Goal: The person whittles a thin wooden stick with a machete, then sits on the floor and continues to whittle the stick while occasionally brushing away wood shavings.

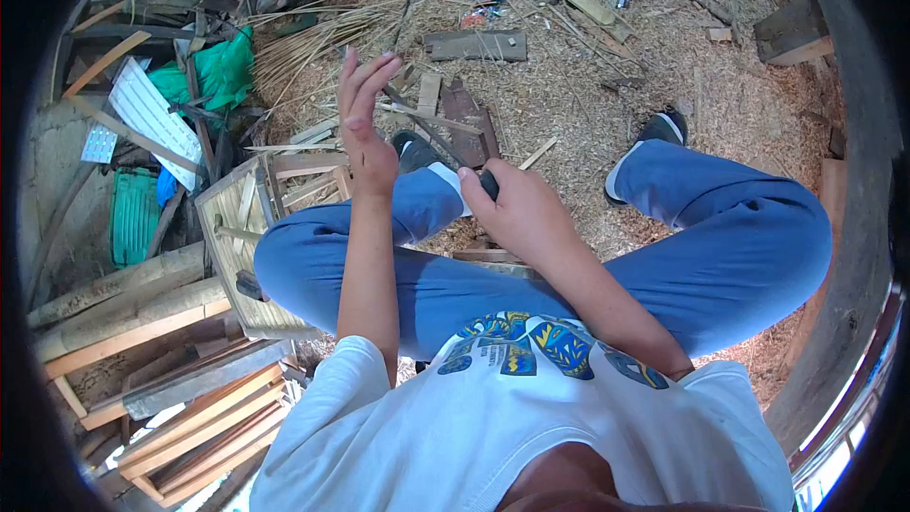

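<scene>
My right hand is wrapped round the dark handle of a long, narrow-bladed knife. The blade slants up and left, its far end close beside my left hand. That hand is raised above my left knee, fingers stretched upward and palm turned toward the blade. A thin pale strip of wood crosses behind the blade. Below the hands lie a dark reddish board and a short light wood piece, both on the chip-covered ground.
A wooden frame box stands against my left knee, near stacked timber slats. Thin sticks lie bundled beyond my left hand. Green plastic sheeting hangs over scrap at left. A wood block stands at far right.
</scene>
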Demonstrator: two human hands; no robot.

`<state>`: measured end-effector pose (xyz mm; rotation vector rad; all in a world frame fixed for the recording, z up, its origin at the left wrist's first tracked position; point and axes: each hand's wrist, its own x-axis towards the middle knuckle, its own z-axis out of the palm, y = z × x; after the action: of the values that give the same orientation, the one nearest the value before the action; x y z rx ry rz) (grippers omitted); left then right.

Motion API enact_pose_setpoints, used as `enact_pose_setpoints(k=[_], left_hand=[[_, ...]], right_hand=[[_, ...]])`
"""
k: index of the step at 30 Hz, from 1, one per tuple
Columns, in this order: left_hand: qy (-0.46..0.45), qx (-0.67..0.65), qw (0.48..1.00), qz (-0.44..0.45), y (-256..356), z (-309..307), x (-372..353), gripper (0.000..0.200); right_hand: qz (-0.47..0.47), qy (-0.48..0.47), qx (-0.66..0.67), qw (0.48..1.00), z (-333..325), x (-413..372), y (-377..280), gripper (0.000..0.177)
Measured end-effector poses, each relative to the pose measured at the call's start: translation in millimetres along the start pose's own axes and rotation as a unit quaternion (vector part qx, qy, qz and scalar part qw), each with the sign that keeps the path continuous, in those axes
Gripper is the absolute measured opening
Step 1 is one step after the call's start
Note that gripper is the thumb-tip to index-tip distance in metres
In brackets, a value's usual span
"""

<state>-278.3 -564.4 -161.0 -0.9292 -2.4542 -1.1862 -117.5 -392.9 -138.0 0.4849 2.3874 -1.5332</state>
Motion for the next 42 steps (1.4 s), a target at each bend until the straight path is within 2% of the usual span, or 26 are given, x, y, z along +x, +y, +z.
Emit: enact_pose_setpoints(k=[5,8,11,14,17,20,23,42], left_hand=[[0.023,-0.007,1.000,0.003,4.0,2.4,4.8,0.098],[0.050,-0.072,0.996,-0.023,19.4,-4.8,10.7,0.087],[0.086,0.003,0.996,0.024,32.7,-20.1,12.8,0.059],[0.069,0.000,0.997,-0.033,47.0,-37.6,10.0,0.026],[0.003,-0.004,0.999,-0.044,54.4,-51.6,11.5,0.010],[-0.045,0.051,0.997,-0.036,64.6,-60.0,14.0,0.006],[-0.041,0.067,0.997,-0.005,67.3,-59.0,13.1,0.008],[-0.023,0.020,0.996,-0.078,66.8,-62.7,12.0,0.011]], right_hand=[[0.003,-0.004,0.014,1.000,1.7,3.5,-1.2,0.056],[0.007,0.000,0.015,1.000,1.0,5.1,-0.1,0.056],[0.007,0.008,0.016,1.000,2.8,5.4,0.9,0.055],[-0.005,0.031,0.019,0.999,9.8,6.2,5.6,0.053],[-0.007,0.022,0.012,1.000,8.4,7.1,4.9,0.054],[-0.014,0.023,0.012,1.000,9.9,9.8,7.5,0.055],[-0.007,0.028,0.006,1.000,9.5,9.6,5.4,0.055],[-0.041,0.050,0.003,0.998,40.0,26.8,24.9,0.054]])
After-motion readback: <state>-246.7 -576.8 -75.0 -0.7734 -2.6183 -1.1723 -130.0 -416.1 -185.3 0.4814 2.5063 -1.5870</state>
